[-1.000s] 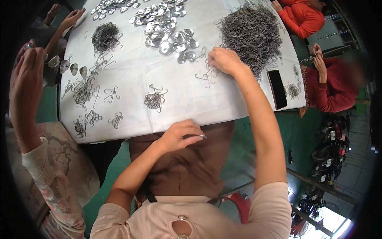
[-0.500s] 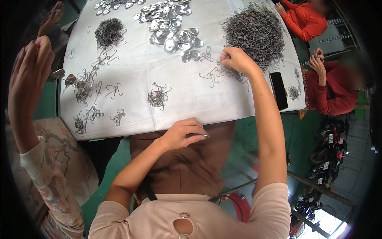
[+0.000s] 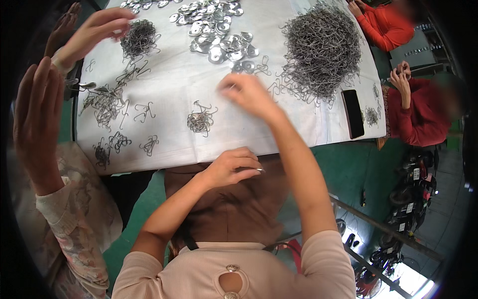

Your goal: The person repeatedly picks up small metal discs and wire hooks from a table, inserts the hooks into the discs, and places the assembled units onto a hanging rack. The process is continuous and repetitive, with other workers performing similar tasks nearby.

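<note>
While a silvery piece (image 3: 261,171) is pinched in the left hand's (image 3: 231,167) grip, grey wire hooks (image 3: 323,52) are heaped on the cloth-covered bench (image 3: 249,132).
No shared long axis is shown by the tangled heap; one stray hook (image 3: 262,66) is laid pointing roughly away from the person. Whether the blurred right hand's (image 3: 249,94) grip is clenched or released cannot be told. Shiny round metal discs (image 3: 216,42) are piled beyond it; the left-hand heap (image 3: 139,39) is partly covered by a co-worker's hand (image 3: 102,30).

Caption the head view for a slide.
Wearer's right hand over a white tabletop, near silver discs and wire hooks.
</note>
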A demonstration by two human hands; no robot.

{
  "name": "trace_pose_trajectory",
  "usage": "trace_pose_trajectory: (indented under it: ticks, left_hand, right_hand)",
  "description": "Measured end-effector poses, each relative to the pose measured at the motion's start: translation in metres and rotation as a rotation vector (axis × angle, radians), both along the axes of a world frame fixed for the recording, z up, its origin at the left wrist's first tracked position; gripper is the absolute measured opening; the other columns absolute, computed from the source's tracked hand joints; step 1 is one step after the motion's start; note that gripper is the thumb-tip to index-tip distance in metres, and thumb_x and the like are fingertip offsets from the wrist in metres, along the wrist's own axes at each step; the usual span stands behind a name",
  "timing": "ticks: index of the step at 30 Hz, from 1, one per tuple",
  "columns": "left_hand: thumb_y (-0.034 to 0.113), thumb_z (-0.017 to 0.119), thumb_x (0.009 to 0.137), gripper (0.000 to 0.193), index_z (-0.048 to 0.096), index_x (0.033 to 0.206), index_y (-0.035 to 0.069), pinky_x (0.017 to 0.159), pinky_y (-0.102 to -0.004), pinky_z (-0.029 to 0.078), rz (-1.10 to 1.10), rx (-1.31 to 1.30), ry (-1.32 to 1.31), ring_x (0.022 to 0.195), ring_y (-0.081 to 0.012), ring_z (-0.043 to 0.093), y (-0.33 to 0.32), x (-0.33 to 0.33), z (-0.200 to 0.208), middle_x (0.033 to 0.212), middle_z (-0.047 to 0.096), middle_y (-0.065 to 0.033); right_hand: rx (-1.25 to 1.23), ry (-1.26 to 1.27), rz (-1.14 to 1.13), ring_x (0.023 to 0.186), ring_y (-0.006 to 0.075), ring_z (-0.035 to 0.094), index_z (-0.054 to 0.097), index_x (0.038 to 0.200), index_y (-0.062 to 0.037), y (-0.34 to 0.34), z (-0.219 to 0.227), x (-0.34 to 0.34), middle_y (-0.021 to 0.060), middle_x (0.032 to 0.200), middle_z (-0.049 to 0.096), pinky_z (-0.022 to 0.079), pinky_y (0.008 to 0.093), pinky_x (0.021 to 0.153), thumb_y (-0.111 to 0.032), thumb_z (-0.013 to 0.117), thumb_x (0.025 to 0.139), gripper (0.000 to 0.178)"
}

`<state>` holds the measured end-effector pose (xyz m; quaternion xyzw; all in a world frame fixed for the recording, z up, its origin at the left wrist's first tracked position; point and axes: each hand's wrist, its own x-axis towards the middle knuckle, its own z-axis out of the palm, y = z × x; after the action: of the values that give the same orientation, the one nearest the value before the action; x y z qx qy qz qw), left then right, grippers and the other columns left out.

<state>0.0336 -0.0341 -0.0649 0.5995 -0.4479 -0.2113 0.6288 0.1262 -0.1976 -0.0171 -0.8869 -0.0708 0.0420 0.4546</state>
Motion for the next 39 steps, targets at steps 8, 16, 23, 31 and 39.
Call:
trace_pose_trajectory:
  ticks: [8, 16, 23, 31, 39]
  left_hand:
    - [0.011, 0.069, 0.082, 0.015, 0.069, 0.095, 0.005, 0.075, -0.0331, 0.051, 0.006, 0.018, 0.019, 0.085, -0.0249, 0.061, -0.001, -0.001, 0.001, 0.092, 0.063, -0.0098]
    - [0.010, 0.070, 0.081, 0.011, 0.070, 0.090, 0.005, 0.075, -0.0323, 0.050, 0.045, -0.066, -0.037, 0.085, -0.0226, 0.061, -0.001, -0.002, -0.004, 0.089, 0.064, -0.0071]
    - [0.017, 0.067, 0.084, 0.013, 0.068, 0.090, 0.006, 0.073, -0.0344, 0.050, 0.053, -0.070, -0.011, 0.083, -0.0234, 0.061, 0.004, -0.006, -0.006, 0.089, 0.062, -0.0073]
    - [0.013, 0.070, 0.081, 0.018, 0.069, 0.098, 0.006, 0.082, -0.0368, 0.049, 0.012, -0.017, -0.041, 0.094, -0.0266, 0.061, -0.003, -0.003, -0.013, 0.102, 0.066, -0.0083]
    - [0.011, 0.071, 0.080, 0.011, 0.070, 0.089, 0.006, 0.078, -0.0339, 0.050, 0.008, -0.019, -0.009, 0.089, -0.0224, 0.060, -0.002, -0.001, -0.001, 0.091, 0.064, -0.0066]
  right_hand:
    - [-0.624, -0.050, -0.198, 0.085, 0.0244, 0.061, 0.068, 0.088, -0.0111, -0.073, 0.007, 0.022, 0.0047, 0.089, 0.062, 0.047, 0.0384, 0.074, -0.015, 0.068, 0.078, 0.011]
    - [-0.711, -0.306, -0.085, 0.090, 0.0319, 0.056, 0.057, 0.085, -0.0083, -0.070, -0.004, 0.019, 0.0098, 0.093, 0.058, 0.045, 0.0440, 0.078, -0.011, 0.063, 0.079, 0.008]
    - [-0.313, -0.154, -0.031, 0.079, 0.0289, 0.062, 0.063, 0.084, -0.0062, 0.011, 0.014, 0.007, 0.0101, 0.082, 0.065, 0.048, 0.0376, 0.071, -0.009, 0.066, 0.077, 0.008]
    - [-0.168, -0.094, 0.333, 0.083, 0.0274, 0.064, 0.066, 0.092, -0.0074, 0.109, 0.000, 0.005, 0.0119, 0.094, 0.066, 0.050, 0.0367, 0.076, -0.014, 0.066, 0.080, 0.014]
    - [-0.443, -0.045, -0.333, 0.078, 0.0207, 0.066, 0.069, 0.094, -0.0015, -0.069, 0.016, 0.038, 0.0122, 0.088, 0.070, 0.050, 0.0313, 0.073, -0.013, 0.066, 0.080, 0.019]
